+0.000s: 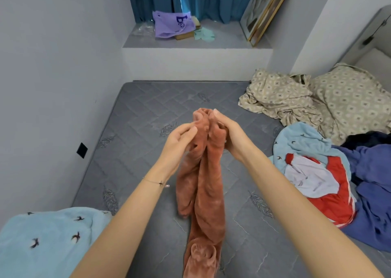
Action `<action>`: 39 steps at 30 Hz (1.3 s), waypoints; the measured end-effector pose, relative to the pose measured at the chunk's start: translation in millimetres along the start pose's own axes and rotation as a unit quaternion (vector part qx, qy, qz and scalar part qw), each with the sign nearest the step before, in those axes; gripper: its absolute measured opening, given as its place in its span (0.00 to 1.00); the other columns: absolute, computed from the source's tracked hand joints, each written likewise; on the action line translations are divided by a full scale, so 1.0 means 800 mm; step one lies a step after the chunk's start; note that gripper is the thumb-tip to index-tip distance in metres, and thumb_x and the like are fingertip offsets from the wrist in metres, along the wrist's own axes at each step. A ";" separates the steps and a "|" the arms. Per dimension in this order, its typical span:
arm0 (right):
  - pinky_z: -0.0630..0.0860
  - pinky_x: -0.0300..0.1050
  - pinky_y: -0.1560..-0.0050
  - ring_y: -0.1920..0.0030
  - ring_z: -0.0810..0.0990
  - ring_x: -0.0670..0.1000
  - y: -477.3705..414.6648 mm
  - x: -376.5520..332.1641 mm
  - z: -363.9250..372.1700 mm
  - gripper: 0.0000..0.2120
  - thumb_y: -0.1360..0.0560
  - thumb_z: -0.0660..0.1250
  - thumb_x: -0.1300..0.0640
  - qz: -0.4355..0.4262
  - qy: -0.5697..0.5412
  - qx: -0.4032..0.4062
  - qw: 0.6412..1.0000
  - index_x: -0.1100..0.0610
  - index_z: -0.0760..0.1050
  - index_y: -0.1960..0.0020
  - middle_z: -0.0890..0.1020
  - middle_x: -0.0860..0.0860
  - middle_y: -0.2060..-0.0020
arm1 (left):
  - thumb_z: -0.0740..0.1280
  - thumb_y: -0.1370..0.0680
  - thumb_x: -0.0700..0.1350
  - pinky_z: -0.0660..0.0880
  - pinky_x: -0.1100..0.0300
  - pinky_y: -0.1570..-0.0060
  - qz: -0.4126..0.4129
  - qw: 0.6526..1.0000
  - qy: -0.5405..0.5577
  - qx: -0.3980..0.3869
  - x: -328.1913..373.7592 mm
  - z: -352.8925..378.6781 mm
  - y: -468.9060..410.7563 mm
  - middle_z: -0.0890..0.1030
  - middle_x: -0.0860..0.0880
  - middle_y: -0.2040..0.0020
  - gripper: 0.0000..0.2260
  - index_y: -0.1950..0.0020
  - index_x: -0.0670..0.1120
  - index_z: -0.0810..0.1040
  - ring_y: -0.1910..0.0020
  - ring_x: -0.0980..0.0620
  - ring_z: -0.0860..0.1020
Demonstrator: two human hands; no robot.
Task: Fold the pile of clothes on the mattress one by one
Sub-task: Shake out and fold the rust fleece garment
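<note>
A: Why is that pale blue cloth (42, 241) lying off by your left arm?

B: It looks set apart from the heap, likely so you don't mix it back in. Next, your left hand (179, 138) pinches the top of the rust-coloured garment (203, 171), and your right hand (226, 133) is curled round the same edge, the two hands almost touching.

A: Why hold it up?

B: So it hangs long above the mattress (131, 112) and you can sort out its twisted lengths before laying it flat. The pile of clothes (317, 171) lies at your right, well apart — that leaves bare mattress between for folding.
</note>
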State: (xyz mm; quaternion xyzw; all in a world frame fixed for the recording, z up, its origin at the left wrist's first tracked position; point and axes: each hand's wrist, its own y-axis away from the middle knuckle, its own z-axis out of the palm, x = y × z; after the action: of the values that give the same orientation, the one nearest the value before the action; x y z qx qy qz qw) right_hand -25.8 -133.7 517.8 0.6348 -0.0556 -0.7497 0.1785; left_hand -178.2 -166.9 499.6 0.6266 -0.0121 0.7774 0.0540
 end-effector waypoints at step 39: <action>0.77 0.44 0.44 0.43 0.81 0.49 0.082 -0.013 -0.035 0.17 0.23 0.62 0.52 -0.129 -0.192 -0.110 0.967 0.52 0.70 0.35 0.83 0.49 0.44 | 0.65 0.22 0.53 0.71 0.73 0.45 -0.181 0.920 -0.246 -0.247 -0.085 -0.055 0.008 0.76 0.56 0.35 0.13 0.38 0.55 0.73 0.41 0.65 0.75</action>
State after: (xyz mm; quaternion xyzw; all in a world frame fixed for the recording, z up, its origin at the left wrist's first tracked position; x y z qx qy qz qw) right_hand 16.1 -187.3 542.9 0.4576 0.0759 -0.8755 0.1351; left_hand -207.2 -174.3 424.4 0.7562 -0.1029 0.5485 0.3417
